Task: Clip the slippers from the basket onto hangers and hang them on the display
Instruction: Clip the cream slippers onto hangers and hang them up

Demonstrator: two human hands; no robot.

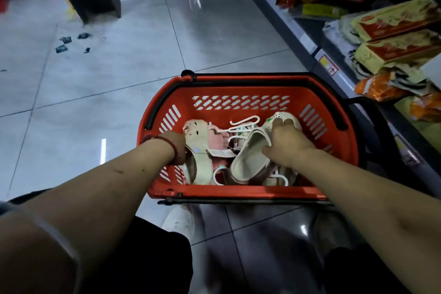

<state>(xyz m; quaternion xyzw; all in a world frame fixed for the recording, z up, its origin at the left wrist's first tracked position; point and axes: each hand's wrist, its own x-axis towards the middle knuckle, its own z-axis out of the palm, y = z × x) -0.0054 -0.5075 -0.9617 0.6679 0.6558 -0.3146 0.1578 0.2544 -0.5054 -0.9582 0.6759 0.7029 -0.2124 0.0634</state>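
I am looking down over both bare forearms into a red plastic shopping basket [238,192] that sits on a glossy grey tiled floor [107,79], just in front of my legs. My right hands-side hand, the right hand [287,143], is inside the basket gripping a cream slipper [249,162]: the fingers curl over its far edge and the thumb presses its near side, holding it tilted. My left hand [177,148], with a red cord bracelet [167,142] at the wrist, reaches in at the basket's left wall against a second pale slipper [199,160] that stands on its edge; the fingers are hidden behind it, so I cannot tell whether they grip it. Between the two slippers lie a pink slipper [217,137] and several white plastic hangers [243,125], loosely tangled. To my right runs a low store shelf [307,38] stacked with red, yellow and orange packets. Small dark scraps lie on the floor far to my left.
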